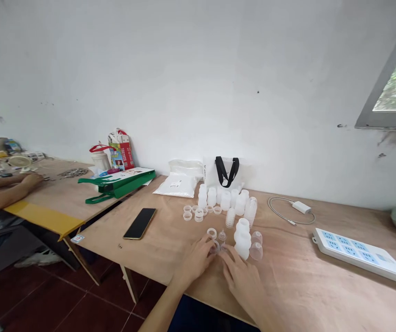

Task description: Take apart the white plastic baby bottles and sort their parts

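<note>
My left hand [198, 256] rests on the table, its fingers curled at a translucent screw ring [215, 246] partly hidden by them. Close beside it, my right hand [239, 268] has its fingers spread, the tips by a small clear part that I cannot make out. Just beyond my fingertips are another ring [211, 233] and a clear bottle nipple [222, 235]. White wavy baby bottles [242, 240] stand beyond my right hand, with two clear domed caps [256, 251] beside them. Farther back are several more rings [198, 214], white bottles [225, 201] and stacked clear caps [251, 211].
A phone [139, 224] lies to the left. At the back are a white plastic package [176, 184] and a black-handled bag [218, 173]. A charger with cable [301, 207] and a power strip [360, 253] lie right. A green bag [128, 184] and another person's hand [32, 180] are left.
</note>
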`<state>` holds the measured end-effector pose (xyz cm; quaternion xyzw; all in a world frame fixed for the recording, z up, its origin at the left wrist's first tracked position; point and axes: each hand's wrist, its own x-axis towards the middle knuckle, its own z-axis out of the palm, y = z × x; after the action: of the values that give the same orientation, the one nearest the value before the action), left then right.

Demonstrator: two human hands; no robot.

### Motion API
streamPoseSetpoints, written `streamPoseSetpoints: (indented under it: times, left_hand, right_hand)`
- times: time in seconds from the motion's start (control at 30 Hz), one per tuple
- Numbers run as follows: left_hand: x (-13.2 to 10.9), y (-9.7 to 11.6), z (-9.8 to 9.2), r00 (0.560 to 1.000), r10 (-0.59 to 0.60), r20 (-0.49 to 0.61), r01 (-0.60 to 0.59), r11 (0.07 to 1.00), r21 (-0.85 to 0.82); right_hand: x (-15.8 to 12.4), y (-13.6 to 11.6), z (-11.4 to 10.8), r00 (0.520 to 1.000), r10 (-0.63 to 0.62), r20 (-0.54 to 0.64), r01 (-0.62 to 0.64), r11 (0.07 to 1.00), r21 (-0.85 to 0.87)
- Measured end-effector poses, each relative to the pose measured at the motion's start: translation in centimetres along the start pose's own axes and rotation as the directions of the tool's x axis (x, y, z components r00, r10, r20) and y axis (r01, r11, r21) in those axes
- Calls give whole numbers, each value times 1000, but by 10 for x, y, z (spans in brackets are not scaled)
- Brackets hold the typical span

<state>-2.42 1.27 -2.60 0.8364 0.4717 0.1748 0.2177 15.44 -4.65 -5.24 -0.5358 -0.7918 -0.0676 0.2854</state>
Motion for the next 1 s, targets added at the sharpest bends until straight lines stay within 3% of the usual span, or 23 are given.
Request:
streamPoseSetpoints:
  times: [0.2, 0.37, 0.47, 0.6, 0.73, 1.0]
  left_hand:
    - [-7, -8, -17, 999, -3, 49, 3, 1000, -6]
    - [-12, 0, -37, 1000, -20, 20, 24, 973, -229]
    - [-18, 16, -54, 1000, 12, 26, 0, 904, -428]
    - [-30, 35, -72, 999, 44, 14, -28, 822, -569]
    - [-32, 40, -73, 999, 28, -40, -47, 771, -636]
    - [-17, 33, -58, 996, 32, -80, -79, 726, -683]
  right_hand:
    - [-8, -1, 40, 992, 124, 1, -124, 989, -75]
    - [-6, -6, 41, 982, 189, -15, -189, 978, -90]
    - [-5, -6, 40, 978, 207, -6, -207, 974, -96]
    - [-5, -5, 40, 977, 214, 5, -212, 971, -110]
    - [-5, -4, 42, 979, 202, 2, -201, 972, -119]
    - [-3, -7, 39, 971, 231, 57, -219, 961, -167]
